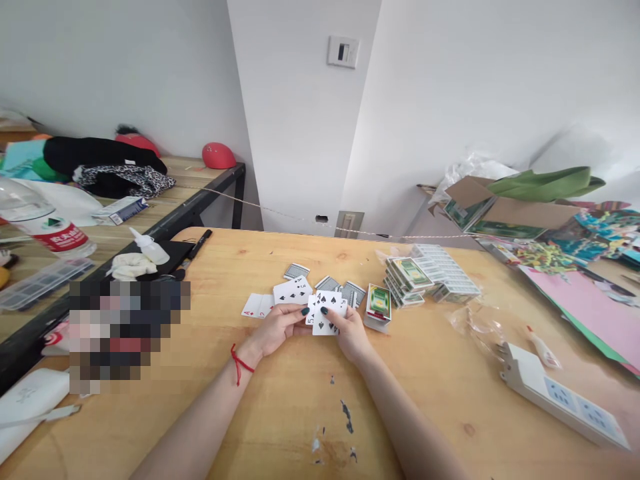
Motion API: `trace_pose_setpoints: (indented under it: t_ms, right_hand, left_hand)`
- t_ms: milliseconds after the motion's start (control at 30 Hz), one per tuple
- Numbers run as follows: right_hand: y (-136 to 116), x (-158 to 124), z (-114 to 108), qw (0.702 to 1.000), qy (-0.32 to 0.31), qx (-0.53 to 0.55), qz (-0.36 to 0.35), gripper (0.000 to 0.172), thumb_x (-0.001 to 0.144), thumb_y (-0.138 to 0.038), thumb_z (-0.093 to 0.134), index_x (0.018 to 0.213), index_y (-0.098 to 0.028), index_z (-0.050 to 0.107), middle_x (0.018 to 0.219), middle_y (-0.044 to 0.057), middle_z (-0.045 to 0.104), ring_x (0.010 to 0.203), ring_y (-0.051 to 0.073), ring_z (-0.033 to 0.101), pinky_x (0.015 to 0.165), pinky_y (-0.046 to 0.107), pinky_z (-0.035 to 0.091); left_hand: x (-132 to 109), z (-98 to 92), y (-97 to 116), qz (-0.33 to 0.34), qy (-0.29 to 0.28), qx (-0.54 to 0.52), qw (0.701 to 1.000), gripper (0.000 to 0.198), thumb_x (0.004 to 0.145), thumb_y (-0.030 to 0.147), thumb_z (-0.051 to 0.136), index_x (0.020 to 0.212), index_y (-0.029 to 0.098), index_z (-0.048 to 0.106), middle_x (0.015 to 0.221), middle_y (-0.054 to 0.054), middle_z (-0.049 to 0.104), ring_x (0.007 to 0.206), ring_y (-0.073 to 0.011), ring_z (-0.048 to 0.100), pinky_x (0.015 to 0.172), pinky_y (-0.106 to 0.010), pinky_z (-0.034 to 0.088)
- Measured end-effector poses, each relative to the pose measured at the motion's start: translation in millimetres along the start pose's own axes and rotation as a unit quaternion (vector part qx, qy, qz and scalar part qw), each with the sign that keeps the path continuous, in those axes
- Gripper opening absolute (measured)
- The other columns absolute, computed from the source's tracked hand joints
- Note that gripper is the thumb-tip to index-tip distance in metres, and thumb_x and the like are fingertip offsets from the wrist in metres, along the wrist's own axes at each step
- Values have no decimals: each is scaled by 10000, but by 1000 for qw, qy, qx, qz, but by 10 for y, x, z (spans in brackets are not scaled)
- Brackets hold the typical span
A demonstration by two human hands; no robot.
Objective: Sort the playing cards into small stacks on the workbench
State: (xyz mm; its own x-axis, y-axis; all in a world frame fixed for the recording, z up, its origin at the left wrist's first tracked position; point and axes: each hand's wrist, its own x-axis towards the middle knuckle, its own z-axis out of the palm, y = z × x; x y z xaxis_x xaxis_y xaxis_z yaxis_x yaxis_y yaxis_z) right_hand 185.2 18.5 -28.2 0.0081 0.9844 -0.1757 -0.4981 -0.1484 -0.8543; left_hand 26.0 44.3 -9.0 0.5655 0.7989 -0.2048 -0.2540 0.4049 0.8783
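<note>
Both bare forearms reach forward from the bottom edge and converge at mid-frame. The left hand [277,328] lies palm inward, fingers curled, thumb on top, a red string around its wrist. The right hand [350,332] meets it, thumb pressed forward, fingers folded under. Nails on both are dark-painted, and the 2 hands touch.

Single head-worn view, forward and down over the wooden table [280,413], close above the hands.
</note>
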Motion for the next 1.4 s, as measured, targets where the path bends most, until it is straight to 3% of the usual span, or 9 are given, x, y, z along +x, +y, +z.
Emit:
trace_pose_setpoints:
  t_ms: [267,700,900,1067,1233,1400]
  right_hand:
    - [6,-5,-13,999,-23,-21,-22,338,595,-340,714,860,-156,616,829,71,699,710,216,650,640,324,510]
    - [9,-3,-36,997,-13,-52,-47,283,630,-319,693,840,-144,620,796,60,694,657,188,636,622,303,500]
    - [-46,-38,31,999,-44,25,0,303,608,-299,715,848,-140,619,809,71,697,696,191,643,642,299,501]
    - [-32,-42,56,997,-62,44,8,279,607,-277,719,832,-139,631,767,60,699,634,166,637,586,265,494]
    - [7,-13,13,998,-50,23,3,303,604,-288,722,851,-139,631,766,62,698,646,177,640,608,285,496]
    - [29,-1,-20,999,-39,-3,-6,313,604,-295,718,853,-130,623,798,74,695,639,179,639,608,296,501]
  left_hand:
    - [19,-21,12,-29,-16,5,999,299,666,273,678,928,128,670,879,-120,682,836,-222,625,776,-371,486]
    - [71,-38,-48,-11,-16,25,1000,300,654,221,689,939,129,666,910,-110,677,859,-199,612,802,-336,457]
    - [47,-64,-16,-25,-43,-76,996,220,731,297,622,834,108,666,826,-111,675,791,-192,616,787,-359,466]
    - [62,-82,-52,-20,-36,-120,992,102,702,191,656,752,102,662,686,-55,656,647,-123,592,720,-281,470]
    - [79,-86,-56,-6,9,-115,993,228,688,139,665,916,146,654,799,-51,664,718,-125,596,753,-279,459]
    - [73,-114,-36,-37,-17,-108,993,211,713,137,642,921,111,660,815,-74,664,755,-132,590,805,-303,440]
